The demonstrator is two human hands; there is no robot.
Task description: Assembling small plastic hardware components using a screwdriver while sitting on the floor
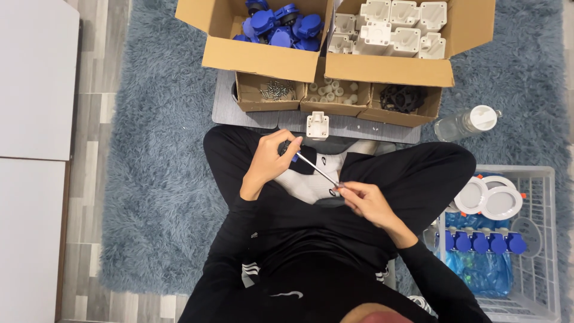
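Head view: a screwdriver [314, 167] is gripped at its handle by the left hand [269, 162]. Its tip is pinched by the right hand [366, 203] fingers [345, 189].

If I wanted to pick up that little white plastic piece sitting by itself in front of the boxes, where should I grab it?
Grab the white plastic piece by its two flat outer sides, reaching down from above. It stands alone on the grey mat, boxy and narrow, so fingers probably fit either side. The small cardboard boxes stand close behind it, so come from the front or top.

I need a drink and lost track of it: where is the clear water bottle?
The clear water bottle lies on its side on the blue rug, to the person's right, just right of the small cardboard boxes and above the white crate.
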